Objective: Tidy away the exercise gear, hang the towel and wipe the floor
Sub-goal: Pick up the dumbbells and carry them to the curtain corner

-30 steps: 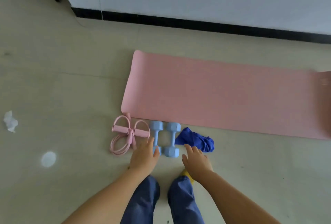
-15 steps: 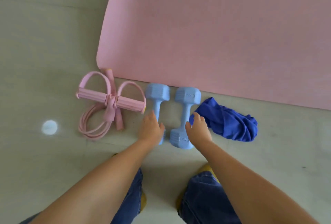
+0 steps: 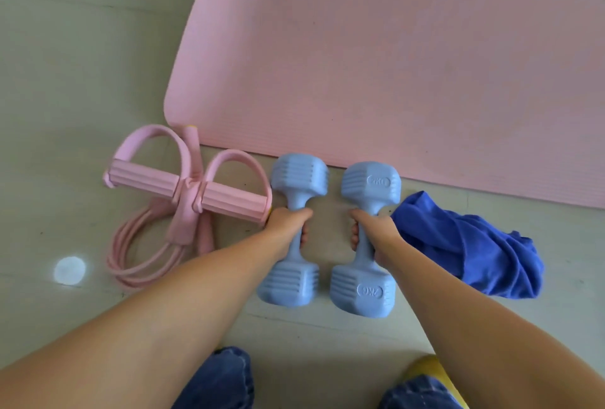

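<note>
Two light blue dumbbells lie side by side on the floor just below the pink mat [image 3: 393, 58]. My left hand [image 3: 289, 223] is wrapped around the handle of the left dumbbell [image 3: 299, 176]. My right hand [image 3: 371, 228] grips the handle of the right dumbbell [image 3: 363, 289], which is marked 2KG. A crumpled blue towel [image 3: 471, 245] lies on the floor right of the dumbbells, touching my right wrist. To the left lie a pink pedal resistance band [image 3: 186, 186] and a coiled pink skipping rope [image 3: 137, 258].
The floor is pale grey tile [image 3: 65, 48] with a round white spot [image 3: 69, 270] at the left. My knees in blue jeans [image 3: 216, 379] and a yellow shoe [image 3: 425, 367] fill the bottom edge.
The camera has dropped closer to the floor. Both hands have gone from reaching with fingers apart to closing around the dumbbell handles.
</note>
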{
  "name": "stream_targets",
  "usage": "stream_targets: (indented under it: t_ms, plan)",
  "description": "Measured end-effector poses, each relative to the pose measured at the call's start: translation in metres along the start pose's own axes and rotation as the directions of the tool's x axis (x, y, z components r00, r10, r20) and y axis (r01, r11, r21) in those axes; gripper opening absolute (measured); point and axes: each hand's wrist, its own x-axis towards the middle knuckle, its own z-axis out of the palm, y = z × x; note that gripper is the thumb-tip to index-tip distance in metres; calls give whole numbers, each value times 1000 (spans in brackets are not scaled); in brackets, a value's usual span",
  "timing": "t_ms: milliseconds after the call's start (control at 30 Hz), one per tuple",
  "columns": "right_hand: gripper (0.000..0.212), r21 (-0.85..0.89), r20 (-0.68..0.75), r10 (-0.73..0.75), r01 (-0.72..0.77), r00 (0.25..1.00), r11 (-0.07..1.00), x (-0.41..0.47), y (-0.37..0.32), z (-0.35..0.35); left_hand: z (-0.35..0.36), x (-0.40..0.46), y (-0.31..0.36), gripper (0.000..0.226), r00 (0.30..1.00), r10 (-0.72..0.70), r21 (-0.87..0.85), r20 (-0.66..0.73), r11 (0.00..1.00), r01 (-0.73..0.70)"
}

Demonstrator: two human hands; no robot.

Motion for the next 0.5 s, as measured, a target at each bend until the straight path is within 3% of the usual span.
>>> stream_targets:
  t_ms: [333, 500]
  plan:
    - [25, -98, -101, -27, 17, 995, 995, -10, -3, 0, 1, -10, 0, 26, 999, -12, 19, 44, 1000, 11]
    - [19, -159, -102, 7, -23, 995, 987, -70, -34, -17, -28, -61, 20, 18, 997, -64, 26, 52, 998, 62]
